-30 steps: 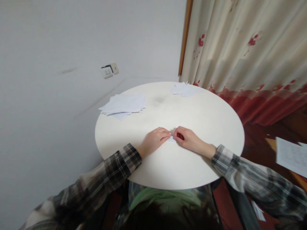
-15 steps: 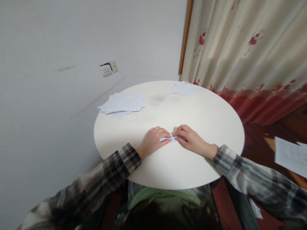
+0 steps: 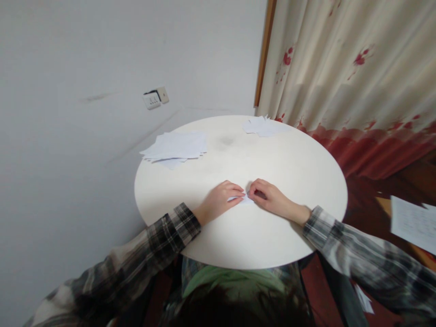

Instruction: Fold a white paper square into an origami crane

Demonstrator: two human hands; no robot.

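A small piece of white paper lies on the round white table, mostly covered by my hands. My left hand holds the paper down from the left, fingertips on its upper part and thumb along its lower side. From the right, my right hand pinches the paper's edge, with thumb and index fingertip together and the other fingers curled. The fingertips of both hands are close to each other over the paper. Whether it is folded underneath my fingers is hidden.
A stack of white paper sheets lies at the table's back left. Smaller paper pieces lie at the far edge. A wall with a socket stands on the left, a curtain on the right. Written sheets lie lower right.
My right thumb and index fingertip have come together at the paper's edge; before, they were apart. My left hand stays nearly where it was. The view has shifted very slightly.
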